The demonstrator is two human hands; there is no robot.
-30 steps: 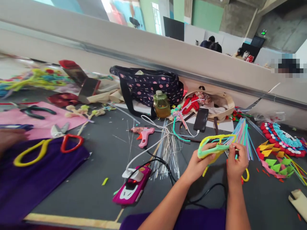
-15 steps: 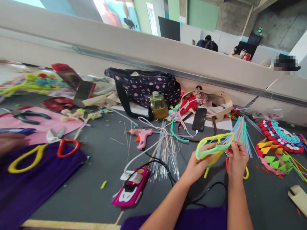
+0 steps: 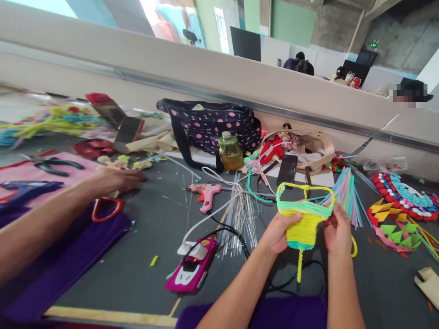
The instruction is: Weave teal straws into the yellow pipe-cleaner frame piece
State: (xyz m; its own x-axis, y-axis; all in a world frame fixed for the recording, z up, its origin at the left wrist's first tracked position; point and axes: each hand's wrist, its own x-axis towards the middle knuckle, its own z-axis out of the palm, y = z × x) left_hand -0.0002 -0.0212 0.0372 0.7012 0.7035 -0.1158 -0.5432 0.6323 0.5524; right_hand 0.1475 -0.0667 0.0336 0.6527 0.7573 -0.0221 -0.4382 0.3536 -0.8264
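Between my hands hangs a yellow and mint-green pipe-cleaner piece point(image 3: 302, 226), its wound body facing me, with a loop on top and a twisted stem below. My left hand point(image 3: 283, 230) grips its left side, the thumb lying on the yellow front. At the upper right corner, my right hand point(image 3: 338, 226) pinches the edge with closed fingers. Behind it lies a fanned bundle of pastel pipe cleaners point(image 3: 345, 194). Silvery wire stems point(image 3: 240, 219) spread on the dark table to the left. A yellow scissor handle point(image 3: 354, 246) shows beside my right wrist.
Another person's hand point(image 3: 120, 178) reaches in from the left, above a red scissor handle point(image 3: 107, 210). A pink glue gun point(image 3: 207, 194), a magenta car-shaped power strip point(image 3: 192, 267) with cables, a bottle point(image 3: 230, 153) and a phone point(image 3: 287, 169) occupy the table. Paper crafts point(image 3: 394, 228) lie right.
The pipe-cleaner piece has turned from nearly edge-on to front-facing, its stem now hanging down. The other person's hand has moved right, over the scissors. My view has shifted slightly.
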